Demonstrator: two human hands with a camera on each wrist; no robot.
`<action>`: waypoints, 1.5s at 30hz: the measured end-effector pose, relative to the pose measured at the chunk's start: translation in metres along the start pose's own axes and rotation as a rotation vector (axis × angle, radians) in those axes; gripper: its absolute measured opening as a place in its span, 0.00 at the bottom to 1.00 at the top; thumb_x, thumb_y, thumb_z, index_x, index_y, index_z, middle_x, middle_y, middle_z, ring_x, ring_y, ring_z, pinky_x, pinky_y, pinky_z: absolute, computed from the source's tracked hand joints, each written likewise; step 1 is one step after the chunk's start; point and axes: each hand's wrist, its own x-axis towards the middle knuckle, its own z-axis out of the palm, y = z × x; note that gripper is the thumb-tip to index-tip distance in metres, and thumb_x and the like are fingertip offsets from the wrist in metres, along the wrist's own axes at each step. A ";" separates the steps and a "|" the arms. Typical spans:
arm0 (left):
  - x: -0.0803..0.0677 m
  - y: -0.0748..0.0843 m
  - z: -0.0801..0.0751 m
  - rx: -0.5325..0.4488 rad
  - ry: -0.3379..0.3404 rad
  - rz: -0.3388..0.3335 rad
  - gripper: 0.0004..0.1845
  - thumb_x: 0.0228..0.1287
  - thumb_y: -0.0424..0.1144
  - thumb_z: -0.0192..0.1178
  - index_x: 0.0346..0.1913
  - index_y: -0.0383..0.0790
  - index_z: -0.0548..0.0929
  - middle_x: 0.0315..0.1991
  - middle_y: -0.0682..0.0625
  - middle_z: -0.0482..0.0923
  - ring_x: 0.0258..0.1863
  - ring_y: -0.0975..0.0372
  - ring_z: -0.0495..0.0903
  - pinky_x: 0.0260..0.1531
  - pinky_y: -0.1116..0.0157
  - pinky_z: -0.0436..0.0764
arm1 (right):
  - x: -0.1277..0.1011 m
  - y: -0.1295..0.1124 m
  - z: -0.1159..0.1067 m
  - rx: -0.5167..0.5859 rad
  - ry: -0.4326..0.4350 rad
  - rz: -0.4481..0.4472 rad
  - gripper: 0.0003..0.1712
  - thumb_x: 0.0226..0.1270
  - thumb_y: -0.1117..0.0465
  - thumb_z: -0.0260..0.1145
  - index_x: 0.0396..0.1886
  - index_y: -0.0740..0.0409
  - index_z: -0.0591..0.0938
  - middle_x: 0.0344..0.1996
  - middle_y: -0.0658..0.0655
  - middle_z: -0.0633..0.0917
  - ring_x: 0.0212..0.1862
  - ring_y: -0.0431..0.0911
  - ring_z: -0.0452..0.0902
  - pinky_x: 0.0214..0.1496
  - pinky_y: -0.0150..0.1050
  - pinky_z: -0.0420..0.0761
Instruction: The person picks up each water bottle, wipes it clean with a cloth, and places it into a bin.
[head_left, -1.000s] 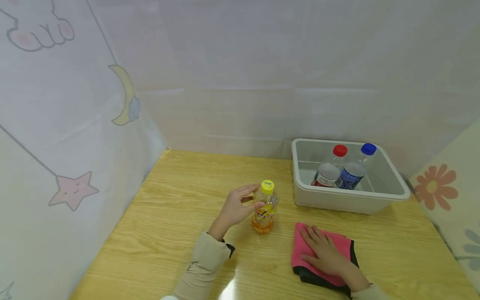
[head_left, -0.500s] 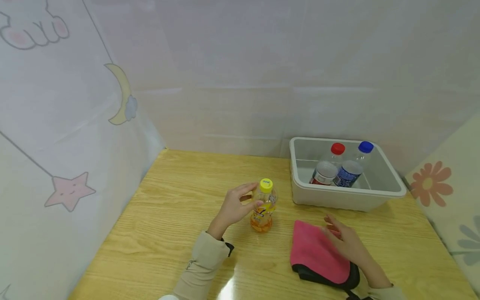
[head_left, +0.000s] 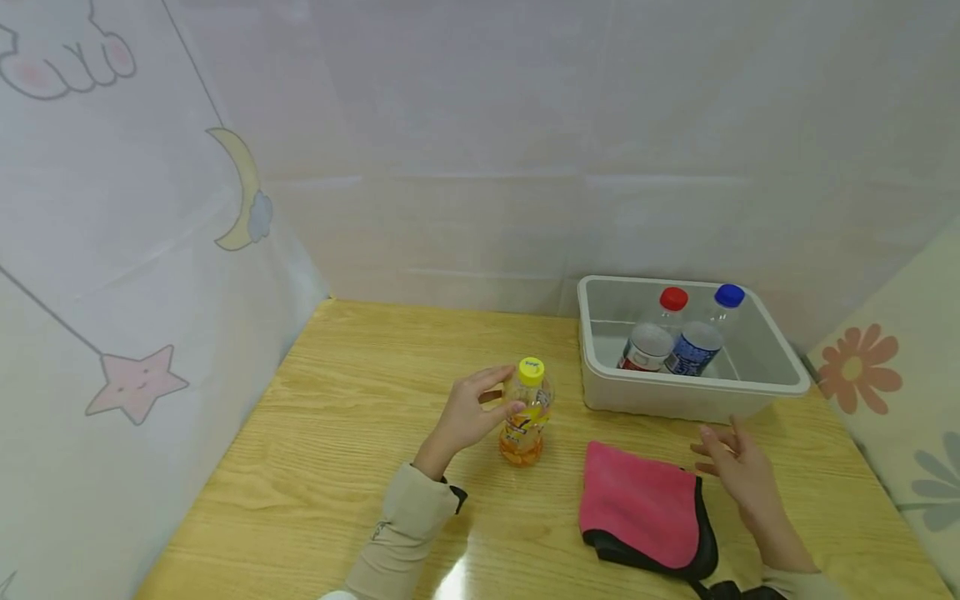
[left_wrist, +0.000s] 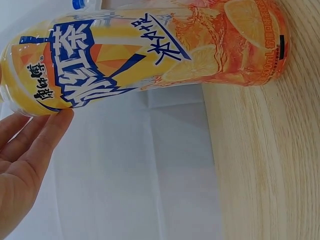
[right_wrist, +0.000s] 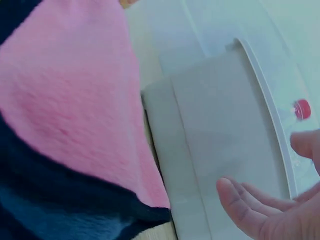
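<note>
An iced tea bottle [head_left: 522, 429] with a yellow cap stands upright on the wooden table. My left hand [head_left: 468, 414] holds its upper part from the left, thumb in front and fingers behind. In the left wrist view, fingertips [left_wrist: 60, 116] meet the orange-and-yellow label of the bottle [left_wrist: 125, 55]. A folded pink cloth [head_left: 641, 504] with a black edge lies to the right of the bottle. Beyond its right edge, my right hand [head_left: 742, 471] hovers with loosely bent fingers and nothing in them. The right wrist view shows the cloth [right_wrist: 75, 100] beside that hand [right_wrist: 275, 210].
At the back right of the table [head_left: 360, 375] stands a white plastic bin [head_left: 675, 400]. Inside lean two bottles, one with a red cap [head_left: 673, 298] and one with a blue cap [head_left: 729, 295]. A printed curtain [head_left: 450, 167] rises behind the table.
My right hand has lifted off the pink cloth and moved right, past its edge. The left hand stays at the iced tea bottle. The head view has shifted slightly.
</note>
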 end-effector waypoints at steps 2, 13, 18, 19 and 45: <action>0.000 -0.001 0.000 0.003 0.000 0.000 0.29 0.55 0.38 0.64 0.58 0.29 0.71 0.57 0.38 0.71 0.54 0.50 0.73 0.44 0.57 0.78 | 0.005 0.004 -0.005 0.142 0.036 0.018 0.45 0.71 0.55 0.49 0.68 0.68 0.30 0.41 0.52 0.79 0.31 0.30 0.78 0.31 0.33 0.82; 0.000 0.000 0.000 -0.001 -0.016 0.007 0.28 0.57 0.36 0.63 0.59 0.31 0.70 0.58 0.40 0.70 0.56 0.51 0.71 0.46 0.62 0.78 | 0.071 0.091 -0.053 0.678 0.139 0.080 0.57 0.65 0.52 0.57 0.63 0.37 0.16 0.33 0.49 0.84 0.32 0.49 0.83 0.31 0.45 0.82; -0.001 0.000 0.000 0.019 -0.024 0.031 0.28 0.58 0.36 0.63 0.60 0.30 0.69 0.58 0.38 0.69 0.56 0.50 0.70 0.47 0.59 0.77 | 0.081 0.081 -0.064 0.754 0.138 0.142 0.51 0.65 0.50 0.57 0.68 0.32 0.28 0.32 0.51 0.84 0.32 0.51 0.83 0.32 0.47 0.82; -0.001 0.001 0.000 0.031 -0.025 0.035 0.28 0.57 0.37 0.63 0.60 0.29 0.69 0.58 0.38 0.69 0.56 0.50 0.70 0.47 0.60 0.77 | 0.084 0.085 -0.066 0.753 0.145 0.146 0.48 0.64 0.49 0.58 0.69 0.31 0.33 0.32 0.52 0.84 0.32 0.52 0.83 0.32 0.47 0.82; 0.025 0.032 -0.015 0.209 0.006 0.136 0.31 0.52 0.40 0.68 0.57 0.31 0.71 0.49 0.43 0.76 0.48 0.54 0.76 0.42 0.66 0.79 | 0.129 0.137 -0.078 0.944 0.248 0.222 0.35 0.53 0.49 0.69 0.59 0.42 0.63 0.26 0.58 0.85 0.30 0.55 0.83 0.27 0.49 0.82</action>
